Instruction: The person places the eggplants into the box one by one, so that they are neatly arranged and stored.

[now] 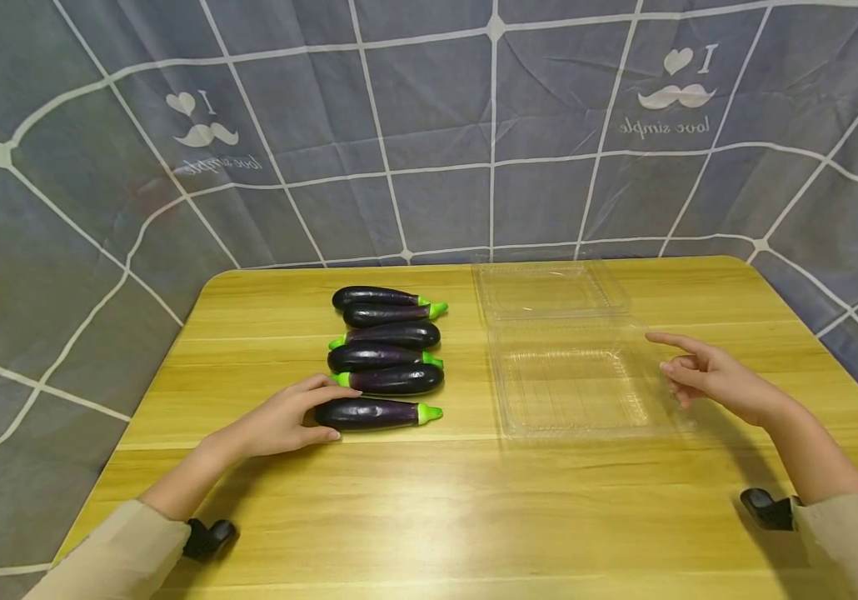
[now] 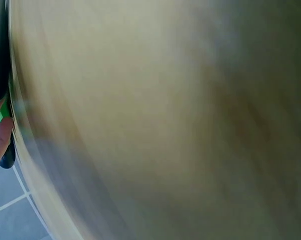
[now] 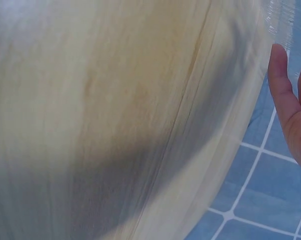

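Observation:
My left hand (image 1: 282, 419) is at the nearest eggplant (image 1: 376, 413), with fingers along its far side and the thumb along its near side, around the rounded left end. This eggplant lies on the table with its green stem to the right. Close behind it, a row of several dark purple eggplants (image 1: 399, 380) with bright green stems lies sideways. Just off the right edge of a clear plastic clamshell box (image 1: 507, 400), my right hand (image 1: 725, 385) hovers with the index finger extended and the other fingers loosely bent, holding nothing.
The box's lid (image 1: 549, 292) is folded back toward the rear of the wooden table (image 1: 429, 517). A grey cloth (image 1: 436, 208) with white lines hangs behind the table and along its sides. Black wrist mounts (image 1: 207, 540) sit under both sleeves.

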The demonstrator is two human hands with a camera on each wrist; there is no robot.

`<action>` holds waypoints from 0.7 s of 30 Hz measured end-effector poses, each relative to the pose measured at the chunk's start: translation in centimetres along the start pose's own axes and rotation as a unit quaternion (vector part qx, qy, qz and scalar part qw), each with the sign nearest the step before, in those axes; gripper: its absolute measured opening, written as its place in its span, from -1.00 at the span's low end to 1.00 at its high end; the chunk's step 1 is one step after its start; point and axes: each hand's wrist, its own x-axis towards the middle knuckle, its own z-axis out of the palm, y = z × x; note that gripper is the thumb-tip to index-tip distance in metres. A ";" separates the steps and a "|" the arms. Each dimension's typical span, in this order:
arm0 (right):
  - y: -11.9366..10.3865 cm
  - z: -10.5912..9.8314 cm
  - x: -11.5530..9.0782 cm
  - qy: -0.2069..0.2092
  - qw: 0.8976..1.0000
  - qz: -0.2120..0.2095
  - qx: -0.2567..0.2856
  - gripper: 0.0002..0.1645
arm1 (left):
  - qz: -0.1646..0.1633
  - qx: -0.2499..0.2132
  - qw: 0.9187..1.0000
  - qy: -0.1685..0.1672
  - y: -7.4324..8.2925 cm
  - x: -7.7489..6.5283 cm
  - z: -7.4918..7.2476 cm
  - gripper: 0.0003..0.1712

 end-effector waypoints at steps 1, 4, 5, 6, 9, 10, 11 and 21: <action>0.0 0.0 0.0 -0.001 1.000 0.000 0.000 -0.42 | -0.001 -0.001 1.000 0.001 0.0 0.0 0.0 -0.37; 0.0 0.0 0.0 -0.002 1.000 -0.003 -0.001 -0.42 | -0.006 -0.009 1.000 0.000 0.1 0.1 0.0 -0.38; 0.0 0.0 0.0 -0.003 1.000 -0.004 -0.001 -0.42 | -0.009 -0.013 1.000 0.000 0.1 0.1 -0.1 -0.39; 0.0 0.0 0.0 -0.003 1.000 -0.004 0.000 -0.42 | -0.010 -0.018 1.000 0.002 0.1 0.2 -0.1 -0.39; 0.0 0.0 0.0 -0.003 1.000 -0.002 0.006 -0.42 | -0.012 -0.029 0.999 0.007 0.1 0.3 -0.1 -0.41; 0.1 0.0 0.0 -0.004 1.000 -0.001 0.009 -0.42 | -0.013 -0.034 0.999 0.009 0.1 0.3 -0.1 -0.42; 0.1 0.0 0.0 -0.004 1.000 -0.001 0.012 -0.42 | -0.014 -0.036 0.999 0.010 0.1 0.3 -0.2 -0.42; 0.1 0.0 0.0 -0.011 1.000 -0.005 0.016 -0.41 | -0.018 -0.072 0.997 0.022 0.5 0.8 -0.5 -0.47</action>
